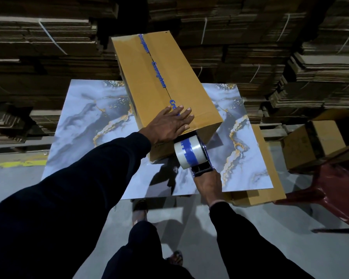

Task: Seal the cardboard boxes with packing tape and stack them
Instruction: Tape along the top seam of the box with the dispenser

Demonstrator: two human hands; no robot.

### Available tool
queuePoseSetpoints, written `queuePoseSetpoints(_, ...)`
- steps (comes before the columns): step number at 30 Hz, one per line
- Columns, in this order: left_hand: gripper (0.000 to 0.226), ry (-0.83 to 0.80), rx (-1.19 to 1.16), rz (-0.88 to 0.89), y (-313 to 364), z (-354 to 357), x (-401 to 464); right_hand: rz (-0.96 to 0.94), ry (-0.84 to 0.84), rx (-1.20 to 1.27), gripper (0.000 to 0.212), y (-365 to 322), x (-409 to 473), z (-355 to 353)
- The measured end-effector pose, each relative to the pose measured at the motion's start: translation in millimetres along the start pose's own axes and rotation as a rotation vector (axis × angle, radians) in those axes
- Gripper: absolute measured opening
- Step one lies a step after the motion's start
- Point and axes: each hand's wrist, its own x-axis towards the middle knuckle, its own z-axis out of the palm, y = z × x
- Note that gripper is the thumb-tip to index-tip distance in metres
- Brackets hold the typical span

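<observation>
Long tan cardboard box (165, 83), blue-printed tape along seam: pinned flat under open left hand (169, 125). Blue tape dispenser (191, 154), clenched in right hand (208, 184): for firm pull down near end face, then clean cut.

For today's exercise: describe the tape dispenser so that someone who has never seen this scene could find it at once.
Start at the marble-patterned table and the long cardboard box lying on it. At the box's near end, the right hand holds the tape dispenser. Unlike anything nearby, it carries a clear roll printed with blue.
</observation>
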Motion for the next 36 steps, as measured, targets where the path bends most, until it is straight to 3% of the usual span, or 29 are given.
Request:
queuePoseSetpoints(8,0.056,0.018,0.015,-0.014,-4.0,3.2,3.8,0.086,-0.107,0.142,0.034,-2.8,9.7,6.3)
queuePoseSetpoints(13,0.056,0.026,0.013,-0.015,-3.4,2.8,4.2,0.110,-0.153,0.139,0.009,-1.8,13.1,10.9)
queuePoseSetpoints(16,0.057,0.027,0.008,-0.023,-4.4,1.2,5.2,0.093,-0.159,0.131,0.007,-1.8,19.4,8.7)
queuePoseSetpoints(20,0.058,0.025,0.013,-0.030,-5.5,-0.5,7.9,0.032,-0.099,0.059,0.034,1.2,26.4,6.2)
queuePoseSetpoints(27,0.057,0.032,0.023,-0.031,-6.9,1.7,8.0,0.040,-0.074,0.074,0.028,4.3,24.3,9.1)
queuePoseSetpoints(32,0.059,0.028,0.025,-0.032,-8.6,2.7,9.0,0.013,-0.099,0.097,0.044,6.5,26.8,6.7)
queuePoseSetpoints(36,0.072,0.026,0.024,-0.026,-10.0,3.2,8.8,0.020,-0.155,0.213,0.018,12.1,23.4,14.3)
